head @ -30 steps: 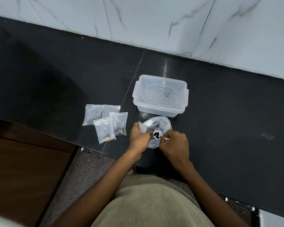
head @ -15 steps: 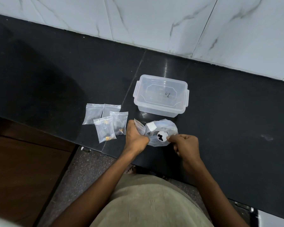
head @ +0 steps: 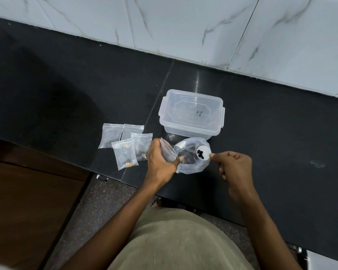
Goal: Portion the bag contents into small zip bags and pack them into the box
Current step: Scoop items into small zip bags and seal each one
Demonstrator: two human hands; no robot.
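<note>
- My left hand (head: 160, 158) grips a small clear zip bag (head: 167, 152), fingers curled round it, its mouth turned toward the right.
- My right hand (head: 233, 168) pinches the rim of a small white round scoop (head: 204, 152) between thumb and forefinger, the other fingers curled in; a few dark pieces (head: 200, 152) sit inside it.
- The scoop hangs over the large crumpled clear plastic bag (head: 191, 159), which lies on the black stone counter (head: 271, 133) just in front of the clear lidded plastic box (head: 191, 114).
- Four filled small zip bags (head: 125, 145) lie to the left, near my left hand; none is in the box yet, and its lid appears to be on.
- To do this step well, I judge that I should hold the zip bag's mouth wide open with my left fingers, bring the scoop's lip right over it and tip slowly.
- Keeping the transfer above the big bag means any dropped piece lands back in it rather than on the counter.
- The thin film will likely sag shut, so I should support it near the zip.
</note>
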